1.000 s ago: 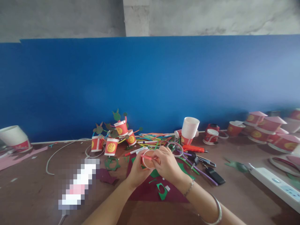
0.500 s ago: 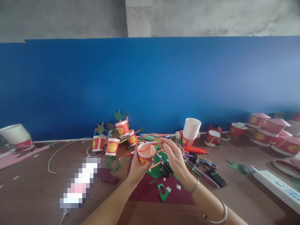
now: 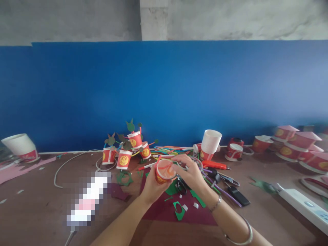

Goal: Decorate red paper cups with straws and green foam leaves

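Observation:
A red and white paper cup [image 3: 161, 178] with a yellow emblem is gripped in my left hand [image 3: 151, 187], its mouth tilted toward me. A red-pink straw-like strip [image 3: 158, 160] stands at the cup's left rim. More orange strips [image 3: 169, 168] show inside the cup. My right hand [image 3: 189, 172] is at the cup's right rim, fingers curled together there. What those fingertips hold is hidden. Below the hands lie a dark red sheet [image 3: 184, 217], black-handled scissors [image 3: 181, 187] and green paper offcuts [image 3: 178, 210].
Decorated cups [image 3: 124, 160] stand back left, near a heap of coloured sticks [image 3: 170, 149]. A stack of white cups [image 3: 211, 140], an orange-handled tool [image 3: 215, 165] and a black key fob [image 3: 238, 195] lie right. A white power strip [image 3: 302, 205] sits far right; a blurred-out phone-like shape [image 3: 89, 198] lies left.
My right fingers have come in to the cup's rim from just beside it. Orange strips that stuck out on the cup's right no longer show there. The cup has shifted slightly right.

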